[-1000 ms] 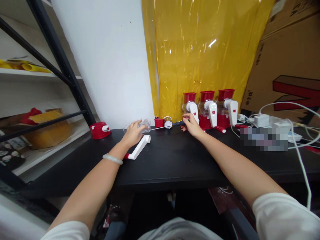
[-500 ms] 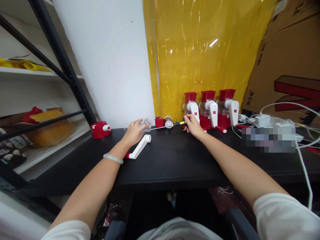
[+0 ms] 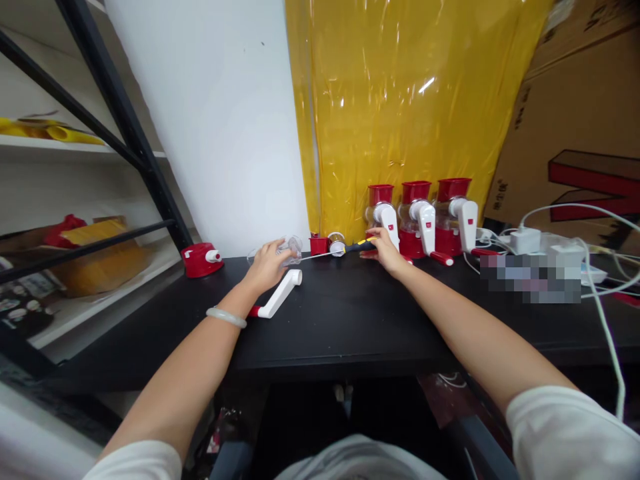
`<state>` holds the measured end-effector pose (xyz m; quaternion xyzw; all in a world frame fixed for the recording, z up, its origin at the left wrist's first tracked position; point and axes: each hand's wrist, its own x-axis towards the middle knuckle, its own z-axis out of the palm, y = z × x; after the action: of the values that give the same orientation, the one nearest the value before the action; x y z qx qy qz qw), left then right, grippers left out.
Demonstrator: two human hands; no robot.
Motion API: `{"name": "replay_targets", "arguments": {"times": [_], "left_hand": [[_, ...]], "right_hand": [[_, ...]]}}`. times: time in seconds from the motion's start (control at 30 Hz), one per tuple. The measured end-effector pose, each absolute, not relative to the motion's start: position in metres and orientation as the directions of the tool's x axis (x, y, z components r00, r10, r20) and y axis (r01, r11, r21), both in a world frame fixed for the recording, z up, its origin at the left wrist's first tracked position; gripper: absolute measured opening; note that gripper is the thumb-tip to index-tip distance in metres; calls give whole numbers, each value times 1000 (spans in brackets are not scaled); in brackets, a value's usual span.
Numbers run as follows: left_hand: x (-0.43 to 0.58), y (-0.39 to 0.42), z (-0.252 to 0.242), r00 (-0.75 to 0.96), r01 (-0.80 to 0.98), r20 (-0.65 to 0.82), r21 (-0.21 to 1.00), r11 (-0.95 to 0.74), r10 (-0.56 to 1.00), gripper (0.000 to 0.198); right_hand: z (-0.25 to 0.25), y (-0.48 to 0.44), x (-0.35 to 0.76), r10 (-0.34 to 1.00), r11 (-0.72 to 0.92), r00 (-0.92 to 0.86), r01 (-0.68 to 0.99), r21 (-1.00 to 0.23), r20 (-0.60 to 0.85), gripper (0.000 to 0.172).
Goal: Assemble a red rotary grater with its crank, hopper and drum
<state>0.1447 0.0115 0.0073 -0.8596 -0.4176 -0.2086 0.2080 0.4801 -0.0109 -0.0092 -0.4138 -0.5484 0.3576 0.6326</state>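
Note:
My left hand (image 3: 269, 263) is closed around a clear plastic housing (image 3: 295, 249) lying near the back edge of the black table. My right hand (image 3: 384, 251) grips the black and yellow handle of a screwdriver (image 3: 356, 247). The long thin shaft points left and its end reaches the clear housing; the tip itself is hidden there. Just below my left hand lies a white crank handle (image 3: 281, 295) with a red grip. Behind the shaft stand a small red hopper piece (image 3: 319, 246) and a round clear and white part (image 3: 337, 244).
At the far left sits a red base (image 3: 201, 260) with a white knob. Several assembled red and white rotary graters (image 3: 421, 217) line the back on the right. White cables and a charger (image 3: 525, 240) crowd the right side. A large cardboard box (image 3: 570, 113) leans behind them.
My right-hand fingers have shifted on the screwdriver handle, and the handle's yellow marks show it has turned. The left hand and clear housing stay in place.

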Motion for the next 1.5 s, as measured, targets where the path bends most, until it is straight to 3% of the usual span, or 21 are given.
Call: {"name": "replay_targets", "arguments": {"times": [0.07,0.23,0.43,0.6,0.8,0.97,1.17,1.33,1.43,1.5], "left_hand": [[144,12,7,564,807,525,-185,-561,637,39],[145,10,8,557,808,527,-163,-567,642,38],[145,11,8,557,803,532,-151,-576,637,36],[144,13,6,565,802,533,-174,-571,630,38],[143,11,8,551,820,517,-188,-541,655,39],[145,10,9,559,815,516,-197,-546,649,40],[143,12,8,557,818,513,-204,-538,653,38],[145,10,10,565,812,510,-202,-548,649,38],[146,9,10,574,806,506,-213,-552,644,36],[146,9,10,574,807,502,-212,-551,647,35]], "right_hand": [[-10,-10,480,902,416,133,-18,-909,410,29],[-13,-10,483,895,408,112,180,-895,431,31],[-10,-10,481,910,394,123,32,-918,395,26],[-13,-9,484,905,402,85,153,-903,417,31],[-14,-9,482,912,402,79,9,-916,402,31],[-12,-13,483,930,353,43,169,-920,364,27],[-10,-16,480,933,356,55,-4,-934,355,35],[-10,-16,481,924,360,74,166,-918,376,29],[-7,-16,480,930,334,119,118,-935,348,23],[-6,-16,480,939,320,107,66,-945,326,31]]}}
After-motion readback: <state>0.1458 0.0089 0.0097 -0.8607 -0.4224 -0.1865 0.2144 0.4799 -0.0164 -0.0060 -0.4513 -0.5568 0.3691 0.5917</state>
